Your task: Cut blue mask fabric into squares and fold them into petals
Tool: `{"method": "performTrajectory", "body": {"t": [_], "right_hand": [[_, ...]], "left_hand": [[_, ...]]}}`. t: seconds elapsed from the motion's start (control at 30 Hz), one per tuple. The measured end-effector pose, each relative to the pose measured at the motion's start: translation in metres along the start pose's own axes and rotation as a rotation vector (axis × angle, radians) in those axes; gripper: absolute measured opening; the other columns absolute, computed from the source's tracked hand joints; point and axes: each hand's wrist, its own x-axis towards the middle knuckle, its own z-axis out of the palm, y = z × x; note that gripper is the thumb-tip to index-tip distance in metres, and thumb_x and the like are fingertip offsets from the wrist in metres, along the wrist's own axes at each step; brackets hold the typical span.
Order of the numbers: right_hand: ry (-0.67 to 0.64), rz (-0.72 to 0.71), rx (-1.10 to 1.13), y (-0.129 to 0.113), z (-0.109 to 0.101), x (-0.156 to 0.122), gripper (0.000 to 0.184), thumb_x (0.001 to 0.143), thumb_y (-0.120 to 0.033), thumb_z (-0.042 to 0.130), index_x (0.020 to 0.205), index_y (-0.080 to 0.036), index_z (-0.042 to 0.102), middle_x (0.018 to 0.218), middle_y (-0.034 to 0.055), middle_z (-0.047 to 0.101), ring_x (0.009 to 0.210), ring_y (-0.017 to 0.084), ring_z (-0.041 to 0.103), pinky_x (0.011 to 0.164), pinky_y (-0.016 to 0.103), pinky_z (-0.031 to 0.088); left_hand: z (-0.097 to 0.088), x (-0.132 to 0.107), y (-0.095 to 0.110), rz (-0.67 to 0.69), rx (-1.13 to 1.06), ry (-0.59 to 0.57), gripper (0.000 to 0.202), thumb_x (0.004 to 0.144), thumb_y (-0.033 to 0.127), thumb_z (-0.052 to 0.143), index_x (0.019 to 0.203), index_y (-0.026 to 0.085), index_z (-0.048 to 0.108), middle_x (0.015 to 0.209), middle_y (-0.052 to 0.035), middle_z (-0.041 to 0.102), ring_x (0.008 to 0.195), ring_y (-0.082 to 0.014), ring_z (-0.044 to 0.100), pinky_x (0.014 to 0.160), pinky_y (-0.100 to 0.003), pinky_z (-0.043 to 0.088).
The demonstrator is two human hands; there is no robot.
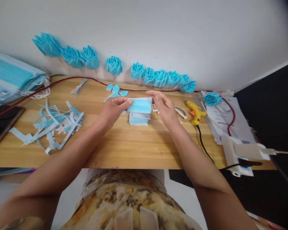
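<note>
My left hand (115,110) pinches the left edge of a light-blue rectangle of mask fabric (141,105) between thumb and fingers. Directly below that piece, a small stack of folded white and blue fabric pieces (138,119) lies on the wooden table. My right hand (163,108) is just off the fabric's right edge, fingers curved and apart, with nothing visible in it. Beside the right hand are scissors (181,112), partly hidden by it. Behind the left hand lie several cut blue petal pieces (115,91).
Blue fabric flowers (160,77) on thin stems lean along the wall. Cut strips (55,124) and a pack of masks (14,76) are at left, near a dark phone or tablet (6,123). A yellow glue gun (196,112), papers (232,118) and a power strip (230,153) lie right.
</note>
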Motion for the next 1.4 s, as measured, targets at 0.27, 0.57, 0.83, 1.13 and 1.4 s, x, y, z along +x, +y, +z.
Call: {"method": "performTrajectory", "body": {"t": [0.27, 0.57, 0.83, 1.13, 1.4], "right_hand": [[-0.051, 0.070, 0.122, 0.010, 0.007, 0.002, 0.032, 0.081, -0.051, 0.069, 0.085, -0.020, 0.065, 0.074, -0.0021, 0.059, 0.069, 0.011, 0.052, 0.064, 0.024, 0.043], [0.019, 0.065, 0.043, 0.007, 0.005, 0.003, 0.031, 0.084, -0.047, 0.065, 0.071, -0.020, 0.057, 0.062, -0.0046, 0.044, 0.058, 0.009, 0.037, 0.055, 0.024, 0.032], [0.033, 0.034, 0.011, 0.004, 0.003, 0.004, 0.030, 0.085, -0.041, 0.062, 0.066, -0.019, 0.055, 0.061, -0.0045, 0.042, 0.058, 0.009, 0.036, 0.055, 0.024, 0.031], [0.019, -0.028, -0.088, 0.003, 0.000, 0.003, 0.025, 0.088, -0.040, 0.063, 0.074, -0.019, 0.067, 0.064, -0.0028, 0.057, 0.060, 0.011, 0.048, 0.058, 0.025, 0.038], [-0.096, -0.308, -0.351, -0.007, 0.006, -0.004, 0.025, 0.094, -0.035, 0.059, 0.077, -0.021, 0.071, 0.073, 0.0004, 0.069, 0.070, 0.015, 0.061, 0.070, 0.030, 0.046]], "left_hand": [[0.000, 0.001, -0.004, -0.001, -0.024, 0.014, 0.029, 0.074, 0.043, 0.074, 0.064, 0.018, 0.066, 0.061, 0.0014, 0.058, 0.060, -0.0112, 0.048, 0.062, -0.026, 0.041], [0.001, 0.001, -0.004, -0.019, -0.008, -0.020, 0.025, 0.073, 0.041, 0.075, 0.065, 0.018, 0.069, 0.063, 0.0004, 0.063, 0.063, -0.0126, 0.052, 0.066, -0.027, 0.044], [0.002, 0.000, -0.003, -0.032, -0.015, -0.025, 0.025, 0.069, 0.042, 0.078, 0.067, 0.018, 0.072, 0.064, 0.0001, 0.064, 0.064, -0.0127, 0.054, 0.066, -0.027, 0.045], [0.001, -0.002, 0.006, 0.023, 0.082, -0.066, 0.024, 0.075, 0.041, 0.076, 0.084, 0.019, 0.076, 0.082, -0.0033, 0.073, 0.077, -0.0175, 0.064, 0.074, -0.029, 0.049], [0.006, -0.007, 0.000, 0.362, 0.447, -0.080, 0.014, 0.083, 0.029, 0.065, 0.084, 0.020, 0.076, 0.085, -0.0050, 0.074, 0.083, -0.0192, 0.065, 0.077, -0.030, 0.047]]}}
